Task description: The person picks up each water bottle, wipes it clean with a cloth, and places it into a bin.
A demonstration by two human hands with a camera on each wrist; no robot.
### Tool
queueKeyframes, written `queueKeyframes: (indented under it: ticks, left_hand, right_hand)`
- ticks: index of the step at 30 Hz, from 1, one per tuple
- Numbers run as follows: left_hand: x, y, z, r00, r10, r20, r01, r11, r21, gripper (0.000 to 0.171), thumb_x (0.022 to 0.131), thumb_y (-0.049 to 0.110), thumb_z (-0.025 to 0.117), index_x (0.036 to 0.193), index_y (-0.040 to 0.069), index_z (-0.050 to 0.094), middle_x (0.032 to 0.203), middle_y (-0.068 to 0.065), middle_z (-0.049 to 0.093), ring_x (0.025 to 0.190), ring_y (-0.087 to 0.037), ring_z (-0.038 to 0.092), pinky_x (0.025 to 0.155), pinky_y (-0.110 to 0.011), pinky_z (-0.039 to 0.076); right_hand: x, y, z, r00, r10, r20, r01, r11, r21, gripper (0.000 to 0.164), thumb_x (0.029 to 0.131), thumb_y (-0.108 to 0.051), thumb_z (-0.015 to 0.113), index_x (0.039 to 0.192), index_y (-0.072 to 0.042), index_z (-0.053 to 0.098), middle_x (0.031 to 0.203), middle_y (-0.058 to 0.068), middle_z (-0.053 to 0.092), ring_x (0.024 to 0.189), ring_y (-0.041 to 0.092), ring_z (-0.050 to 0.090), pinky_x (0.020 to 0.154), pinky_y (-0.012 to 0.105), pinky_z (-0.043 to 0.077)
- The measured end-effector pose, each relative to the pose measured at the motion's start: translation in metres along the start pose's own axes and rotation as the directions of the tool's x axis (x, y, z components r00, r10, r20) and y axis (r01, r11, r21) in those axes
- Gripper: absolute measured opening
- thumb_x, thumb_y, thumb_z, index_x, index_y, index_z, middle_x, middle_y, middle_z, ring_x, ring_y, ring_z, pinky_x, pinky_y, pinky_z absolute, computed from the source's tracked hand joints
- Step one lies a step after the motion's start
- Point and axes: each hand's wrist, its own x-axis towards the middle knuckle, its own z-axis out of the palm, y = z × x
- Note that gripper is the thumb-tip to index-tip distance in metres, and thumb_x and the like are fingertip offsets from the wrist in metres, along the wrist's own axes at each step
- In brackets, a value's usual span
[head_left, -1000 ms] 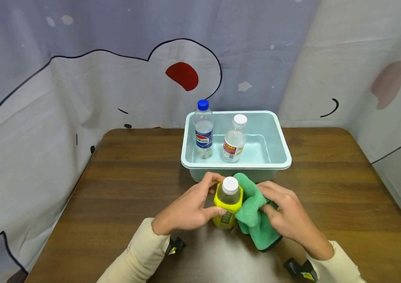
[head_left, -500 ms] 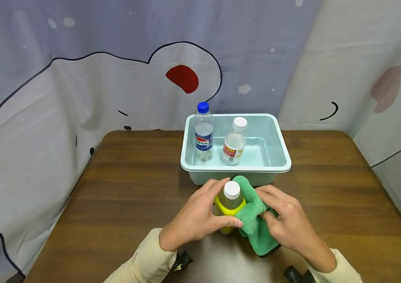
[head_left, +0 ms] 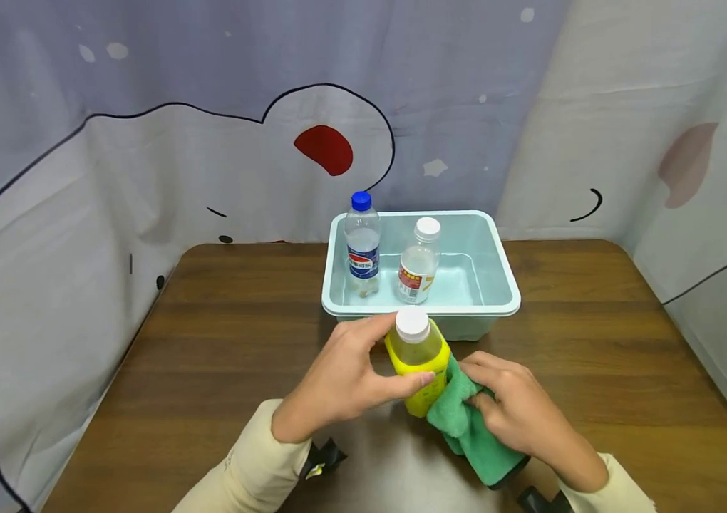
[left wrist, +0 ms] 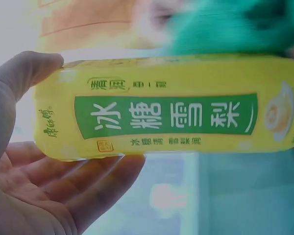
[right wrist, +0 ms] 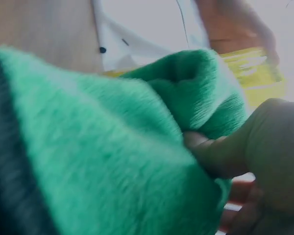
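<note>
My left hand [head_left: 347,374] grips a drink bottle [head_left: 421,363] with a white cap and a yellow label. In the left wrist view, a green panel with white characters runs along the bottle [left wrist: 166,115], thumb on one side and fingers on the other. The bottle tilts slightly in the head view. A green cloth [head_left: 466,420] with a dark edge is pinched in my right hand [head_left: 517,406] and lies against the bottle's right side. The right wrist view shows the thumb pressed into the folded cloth [right wrist: 112,147]; part of the yellow label shows behind it.
Behind the hands stands a pale blue plastic basin [head_left: 498,306] on the wooden table [head_left: 222,342]. Inside it are a clear bottle with a blue cap [head_left: 362,246] and another with a white cap [head_left: 420,263]. A printed curtain [head_left: 209,164] hangs behind the table.
The left hand's hold on the bottle has shifted, and the bottle is now tilted and turned. The cloth has slid down along its right side, with the right hand slightly lower.
</note>
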Motion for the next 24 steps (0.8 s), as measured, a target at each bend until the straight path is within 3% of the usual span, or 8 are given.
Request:
queueKeyframes:
  ticks: [3,6,10,16,22,24]
  left_hand:
    - [0.018,0.017,-0.020,0.995,0.062,-0.082,-0.063,0.998,-0.011,0.052,0.079,0.020,0.091,0.123,0.007,0.067,0.111,-0.003,0.077,0.094,-0.011,0.073,0.081,-0.024,0.063]
    - [0.040,0.032,-0.036,0.977,0.106,-0.188,-0.109,0.994,-0.007,0.059,0.078,0.017,0.091,0.127,0.003,0.061,0.114,-0.007,0.077,0.099,-0.015,0.075,0.084,-0.026,0.064]
    - [0.073,0.038,-0.039,0.959,0.115,-0.257,-0.105,0.993,0.052,0.063,0.082,0.020,0.090,0.130,0.003,0.053,0.118,-0.007,0.075,0.104,-0.015,0.074,0.089,-0.027,0.063]
    - [0.104,0.019,-0.016,0.979,0.036,-0.200,-0.007,0.989,0.146,0.064,0.087,0.028,0.087,0.138,0.005,0.056,0.127,-0.009,0.063,0.112,-0.020,0.064,0.088,-0.030,0.064]
    - [0.117,-0.006,0.007,0.991,-0.058,-0.124,0.082,0.975,0.204,0.061,0.091,0.034,0.083,0.141,0.008,0.059,0.132,-0.009,0.063,0.110,-0.022,0.064,0.090,-0.033,0.061]
    - [0.119,-0.012,0.012,0.991,-0.085,-0.108,0.108,0.966,0.234,0.060,0.092,0.035,0.082,0.141,0.009,0.060,0.133,-0.007,0.065,0.116,-0.023,0.063,0.098,-0.035,0.057]
  right_hand:
    - [-0.004,0.004,-0.002,0.993,0.086,0.081,-0.082,0.995,-0.059,0.037,0.074,0.006,0.079,0.105,-0.014,0.079,0.090,-0.017,0.064,0.079,-0.001,0.057,0.068,0.024,0.051]
    - [-0.008,0.007,-0.002,0.976,0.135,0.169,-0.118,0.987,-0.107,0.031,0.074,0.001,0.081,0.097,-0.019,0.078,0.087,-0.019,0.061,0.077,-0.001,0.056,0.067,0.025,0.051]
    - [-0.011,0.009,-0.001,0.961,0.139,0.237,-0.111,0.986,-0.128,0.030,0.075,-0.001,0.080,0.093,-0.025,0.074,0.089,-0.020,0.063,0.080,0.000,0.061,0.068,0.026,0.054]
    - [-0.013,0.010,-0.002,0.957,0.156,0.245,-0.123,0.982,-0.146,0.030,0.076,-0.002,0.079,0.094,-0.026,0.074,0.089,-0.021,0.063,0.079,0.001,0.062,0.066,0.027,0.052]
    - [-0.014,0.013,-0.002,0.949,0.170,0.266,-0.139,0.981,-0.132,0.030,0.078,-0.003,0.079,0.096,-0.027,0.075,0.089,-0.022,0.063,0.079,0.001,0.061,0.065,0.026,0.052]
    - [-0.015,0.014,-0.002,0.950,0.169,0.264,-0.137,0.982,-0.133,0.029,0.079,-0.004,0.080,0.095,-0.028,0.075,0.088,-0.022,0.062,0.079,0.000,0.061,0.066,0.026,0.052]
